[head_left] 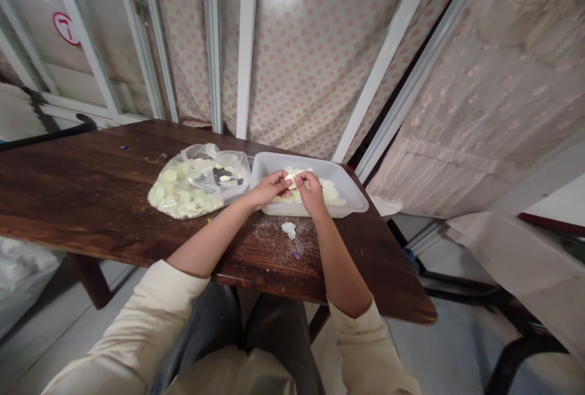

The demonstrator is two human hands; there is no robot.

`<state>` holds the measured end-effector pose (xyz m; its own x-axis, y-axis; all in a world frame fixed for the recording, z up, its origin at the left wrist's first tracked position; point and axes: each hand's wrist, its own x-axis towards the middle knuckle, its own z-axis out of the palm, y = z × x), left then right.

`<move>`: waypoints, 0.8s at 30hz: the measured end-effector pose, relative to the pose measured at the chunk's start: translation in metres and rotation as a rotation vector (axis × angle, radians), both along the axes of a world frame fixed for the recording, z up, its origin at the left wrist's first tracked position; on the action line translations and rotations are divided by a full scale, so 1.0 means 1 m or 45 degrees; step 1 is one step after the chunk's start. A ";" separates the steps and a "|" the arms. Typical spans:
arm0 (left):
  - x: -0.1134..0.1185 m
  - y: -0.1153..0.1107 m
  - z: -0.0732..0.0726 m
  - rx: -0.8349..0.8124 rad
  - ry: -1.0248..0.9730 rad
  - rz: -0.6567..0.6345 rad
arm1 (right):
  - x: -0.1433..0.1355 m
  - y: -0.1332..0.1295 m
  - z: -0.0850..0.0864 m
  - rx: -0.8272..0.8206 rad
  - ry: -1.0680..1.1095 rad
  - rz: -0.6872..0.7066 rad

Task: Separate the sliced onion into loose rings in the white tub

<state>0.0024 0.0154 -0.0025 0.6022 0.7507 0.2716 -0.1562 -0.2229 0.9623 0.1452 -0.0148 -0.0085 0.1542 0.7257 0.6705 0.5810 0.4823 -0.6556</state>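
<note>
Over the white plastic tub (356,195), my left hand (273,188) and my right hand (311,191) are close together. The fingers of both are closed on one small pale piece (290,181) between them. Many pale yellow-white round pieces (329,192) lie in the tub below. Left of the tub, a clear plastic bag (183,191) holds more such pieces, with its opening toward the tub. A small white clump (289,230) sits on the table in front of the tub, among scattered white crumbs.
The dark wooden table (114,200) has its near edge by my lap. A bit of string (156,158) lies behind the bag. Glass panels and dotted curtains (301,66) stand behind the table; a black-framed chair (507,346) is at the right.
</note>
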 end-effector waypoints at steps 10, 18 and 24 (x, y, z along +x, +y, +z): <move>0.001 -0.001 0.000 -0.008 0.028 -0.019 | -0.003 -0.001 -0.002 -0.001 -0.021 -0.206; 0.000 0.002 -0.002 0.008 0.002 -0.010 | -0.001 0.000 -0.002 -0.017 0.038 -0.301; 0.000 -0.002 0.001 0.000 -0.018 -0.014 | -0.007 -0.007 0.004 -0.070 -0.034 0.008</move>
<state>0.0026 0.0137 -0.0015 0.6064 0.7441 0.2803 -0.1725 -0.2210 0.9599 0.1381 -0.0215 -0.0049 0.1318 0.7624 0.6335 0.5957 0.4499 -0.6654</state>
